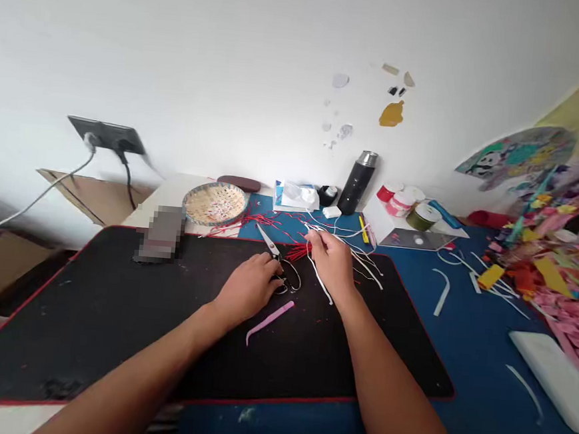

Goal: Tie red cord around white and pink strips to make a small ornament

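My left hand (249, 284) is at the middle of the black mat (125, 324), its fingers closed round part of the handles of a pair of scissors (269, 243). The blades lie open a little or nearly closed, pointing up and left; I cannot tell which. To the right, my right hand (333, 264) pinches several thin white cords (320, 281), whose loose ends hang out below and to the right. A bunch of short red strands (299, 251) lies between the hands. Bent-tipped pink tweezers (271, 318) rest on the mat in front of them.
A patterned bowl (215, 204), tissue pack (296, 195), black flask (357, 182) and ribbon spools (423, 216) line the back by the wall. Loose red threads (269, 222) lie near the bowl. Colourful craft pieces (541, 263) and a white box-like object (555, 378) are at right.
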Available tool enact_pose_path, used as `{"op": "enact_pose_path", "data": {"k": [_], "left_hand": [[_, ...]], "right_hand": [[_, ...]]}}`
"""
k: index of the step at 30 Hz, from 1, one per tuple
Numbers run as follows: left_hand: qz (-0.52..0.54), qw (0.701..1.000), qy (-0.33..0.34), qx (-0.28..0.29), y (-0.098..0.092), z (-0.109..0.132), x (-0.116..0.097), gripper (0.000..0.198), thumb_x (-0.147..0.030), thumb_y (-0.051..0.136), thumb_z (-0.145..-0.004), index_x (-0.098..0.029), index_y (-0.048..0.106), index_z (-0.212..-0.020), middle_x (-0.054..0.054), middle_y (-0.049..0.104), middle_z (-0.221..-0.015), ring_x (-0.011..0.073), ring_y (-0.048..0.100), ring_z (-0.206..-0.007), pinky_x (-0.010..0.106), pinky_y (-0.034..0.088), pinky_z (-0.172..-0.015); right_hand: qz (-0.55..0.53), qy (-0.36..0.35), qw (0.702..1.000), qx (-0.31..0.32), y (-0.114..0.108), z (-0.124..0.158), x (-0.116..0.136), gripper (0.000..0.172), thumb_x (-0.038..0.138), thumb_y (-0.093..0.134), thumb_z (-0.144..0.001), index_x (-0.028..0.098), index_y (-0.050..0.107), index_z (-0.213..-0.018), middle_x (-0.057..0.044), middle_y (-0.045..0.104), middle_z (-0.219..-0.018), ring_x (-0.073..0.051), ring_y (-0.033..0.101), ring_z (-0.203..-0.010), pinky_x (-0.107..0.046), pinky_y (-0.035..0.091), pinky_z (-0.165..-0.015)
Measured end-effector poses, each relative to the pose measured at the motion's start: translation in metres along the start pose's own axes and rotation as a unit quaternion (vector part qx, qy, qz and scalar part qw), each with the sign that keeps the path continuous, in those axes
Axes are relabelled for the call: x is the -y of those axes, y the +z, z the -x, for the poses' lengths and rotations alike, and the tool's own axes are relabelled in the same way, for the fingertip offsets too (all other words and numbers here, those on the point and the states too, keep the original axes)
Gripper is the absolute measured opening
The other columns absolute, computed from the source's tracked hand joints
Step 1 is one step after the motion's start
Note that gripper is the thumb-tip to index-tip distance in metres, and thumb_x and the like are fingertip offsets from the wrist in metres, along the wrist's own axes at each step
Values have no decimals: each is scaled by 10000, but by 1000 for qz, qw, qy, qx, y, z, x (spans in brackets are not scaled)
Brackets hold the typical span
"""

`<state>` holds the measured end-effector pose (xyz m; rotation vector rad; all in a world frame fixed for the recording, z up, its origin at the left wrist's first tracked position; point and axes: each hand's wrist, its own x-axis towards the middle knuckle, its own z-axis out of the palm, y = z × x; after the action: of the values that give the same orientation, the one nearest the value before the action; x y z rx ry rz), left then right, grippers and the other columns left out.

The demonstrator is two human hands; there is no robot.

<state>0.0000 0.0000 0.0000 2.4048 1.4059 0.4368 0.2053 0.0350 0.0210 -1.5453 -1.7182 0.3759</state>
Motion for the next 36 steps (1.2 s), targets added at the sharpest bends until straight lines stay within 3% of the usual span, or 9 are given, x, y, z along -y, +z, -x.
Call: {"op": "enact_pose_path", "data": {"k": [3, 6, 11, 16, 22, 25, 28, 32, 36], "left_hand": [[57, 998, -9, -33, 2, -2, 4, 139, -284, 610, -1019, -198, 700, -1081, 86, 688, -1091, 286, 682, -1039, 403, 531, -903], [100, 993, -10, -69, 3, -1, 5, 138, -289, 587, -1026, -219, 702, -1057, 61, 689, -1061, 255, 687, -994, 369, 525, -868], [143, 980, -10, -134, -4, 2, 4, 192, -319, 545, -1041, -224, 710, -1021, 50, 687, -992, 228, 666, -932, 341, 504, -832], [188, 970, -23, -151, -9, 4, 5, 209, -348, 550, -1033, -222, 710, -984, 53, 707, -974, 216, 654, -895, 327, 488, -813], [281, 946, -73, -142, -11, 4, 7, 222, -400, 615, -988, -213, 732, -978, 64, 757, -1020, 234, 670, -946, 336, 471, -860], [384, 910, -117, -101, -14, 3, 7, 293, -476, 672, -940, -197, 758, -964, 58, 752, -966, 215, 643, -868, 320, 459, -810], [513, 844, -144, -57, -18, 1, 10, 393, -563, 739, -871, -172, 759, -912, 12, 631, -766, 137, 488, -644, 268, 355, -605], [633, 759, -143, -51, -21, -1, 15, 411, -544, 843, -792, -147, 743, -825, -16, 530, -710, 80, 347, -571, 244, 219, -526], [668, 726, -158, -46, -23, 0, 15, 389, -493, 907, -735, -141, 754, -794, -1, 568, -730, 64, 355, -562, 233, 214, -512]], "right_hand": [[60, 32, 998, -2, -17, -2, -10, 396, 525, 538, -1044, 221, 771, -946, -46, 769, -826, -221, 671, -750, -297, 379, -671], [135, 50, 989, 43, -26, -2, -11, 349, 547, 630, -994, 235, 774, -932, -47, 776, -847, -236, 684, -788, -306, 366, -659], [193, 51, 973, 114, -22, 4, -3, 327, 563, 707, -946, 242, 770, -950, -48, 795, -935, -249, 702, -847, -321, 368, -662], [218, 59, 956, 189, -12, 7, -7, 234, 447, 761, -923, 232, 747, -831, -49, 790, -856, -249, 703, -811, -325, 326, -634], [118, 19, 982, 149, -8, 8, -4, 217, 364, 655, -1001, 236, 717, -838, -16, 774, -814, -196, 670, -743, -299, 364, -644], [-11, -17, 991, 131, -5, 14, 9, 197, 365, 646, -1001, 231, 713, -873, 1, 759, -806, -168, 647, -701, -278, 405, -655], [-98, -33, 981, 162, 2, 23, 20, 192, 365, 661, -983, 224, 702, -858, 16, 724, -752, -143, 587, -617, -264, 400, -609], [-126, -33, 971, 198, 11, 29, 26, 181, 348, 692, -955, 218, 695, -829, 27, 673, -699, -133, 543, -600, -252, 382, -582], [-128, -36, 967, 218, 14, 30, 25, 176, 362, 694, -964, 219, 717, -865, 33, 659, -692, -125, 529, -597, -247, 372, -580]]}}
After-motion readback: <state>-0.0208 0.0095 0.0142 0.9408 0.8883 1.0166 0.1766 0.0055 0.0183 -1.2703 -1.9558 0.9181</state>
